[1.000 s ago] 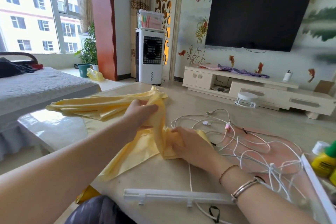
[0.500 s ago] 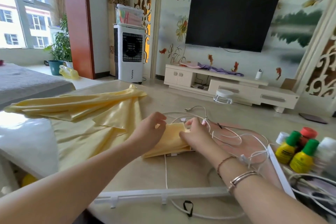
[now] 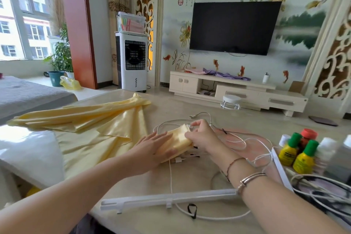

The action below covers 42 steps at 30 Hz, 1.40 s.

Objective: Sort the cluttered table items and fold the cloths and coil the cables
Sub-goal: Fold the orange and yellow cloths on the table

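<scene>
A small folded yellow cloth lies on the beige table, on top of tangled white cables. My left hand lies flat on the cloth's near left part, fingers straight. My right hand pinches the cloth's far right edge with curled fingers. A larger yellow cloth lies spread and rumpled on the table to the left. One white cable with a black strap loops near the table's front edge.
A white plastic rail lies across the front of the table. At the right, a clear box holds several small bottles with green, red and white caps, and more cables. Behind stand a TV cabinet, a fan unit and a grey bed.
The small cloth went from a loose bunch to a compact fold. My left hand has flattened onto it and my right hand has shifted to its far edge. The view panned right.
</scene>
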Motion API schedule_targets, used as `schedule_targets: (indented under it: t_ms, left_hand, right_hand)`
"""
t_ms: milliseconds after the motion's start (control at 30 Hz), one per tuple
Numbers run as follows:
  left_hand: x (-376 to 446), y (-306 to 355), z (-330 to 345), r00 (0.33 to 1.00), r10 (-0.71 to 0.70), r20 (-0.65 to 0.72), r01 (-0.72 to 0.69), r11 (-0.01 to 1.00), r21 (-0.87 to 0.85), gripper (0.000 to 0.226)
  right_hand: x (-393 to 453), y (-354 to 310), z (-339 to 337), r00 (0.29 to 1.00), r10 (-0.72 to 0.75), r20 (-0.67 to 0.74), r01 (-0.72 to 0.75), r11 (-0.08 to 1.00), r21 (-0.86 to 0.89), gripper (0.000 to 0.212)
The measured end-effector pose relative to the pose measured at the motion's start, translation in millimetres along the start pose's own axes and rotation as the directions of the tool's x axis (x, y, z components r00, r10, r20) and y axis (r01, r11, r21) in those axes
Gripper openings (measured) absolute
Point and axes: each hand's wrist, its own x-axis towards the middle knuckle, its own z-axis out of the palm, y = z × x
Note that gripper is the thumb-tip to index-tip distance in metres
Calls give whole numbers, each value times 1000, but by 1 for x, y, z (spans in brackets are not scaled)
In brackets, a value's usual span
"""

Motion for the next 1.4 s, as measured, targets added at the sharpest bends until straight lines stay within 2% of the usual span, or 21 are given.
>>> schedule_targets:
  t_ms: [67,100,167,233,267,333,400,500,600,700,833,933,1100,1167,1267,1333,1400]
  left_hand:
    - [-4,21,-8,997,58,-60,-62,995,-77,93]
    - [-5,32,-10,990,88,-110,-100,990,-104,94]
    - [-6,62,-12,963,146,-228,-175,978,-112,75]
    - [-3,93,-12,924,184,-335,-235,965,-118,48]
    - [-1,110,-12,910,186,-371,-262,951,-166,38]
    - [0,141,-12,901,144,-410,-310,874,-374,30]
    - [-1,181,-14,940,71,-333,-281,713,-642,31]
    - [-8,245,-12,998,33,-52,-61,404,-913,26]
    - [-3,276,-4,996,40,74,65,189,-980,17]
    - [9,330,21,975,57,216,210,86,-974,23]
    - [25,393,55,952,120,281,267,120,-956,31]
    - [34,433,81,940,170,295,255,226,-940,26]
    - [53,466,101,927,189,323,242,358,-902,14]
    - [61,471,105,928,178,328,235,402,-885,14]
    - [71,474,112,924,158,349,240,471,-849,19]
    - [74,472,116,921,155,356,237,503,-831,24]
    - [76,470,121,920,167,356,224,521,-824,26]
  right_hand:
    - [-7,-10,-13,1000,21,19,-26,956,291,41]
    - [-12,-15,-20,1000,18,25,-27,914,404,40]
    - [-25,-22,-41,1000,-19,12,10,831,556,37]
    - [-40,-25,-63,997,-77,-28,78,774,629,35]
    - [-47,-24,-75,993,-97,-61,113,756,645,33]
    - [-61,-19,-98,982,-109,-154,184,738,650,26]
    - [-78,-3,-131,955,-86,-284,244,772,587,24]
    - [-110,35,-182,894,-53,-446,247,887,390,20]
    - [-131,61,-213,896,53,-441,128,919,372,24]
    - [-162,94,-260,875,170,-454,36,911,410,32]
    - [-188,123,-313,801,185,-569,-24,960,280,34]
    - [-202,150,-354,756,222,-616,-128,973,194,36]
    - [-206,186,-398,735,250,-631,-248,964,93,29]
    - [-200,196,-406,749,238,-619,-304,953,-1,25]
    - [-192,204,-408,767,213,-605,-459,840,-288,26]
    - [-191,203,-400,775,135,-617,-523,686,-506,30]
    - [-191,201,-389,789,0,-614,-517,540,-664,29]
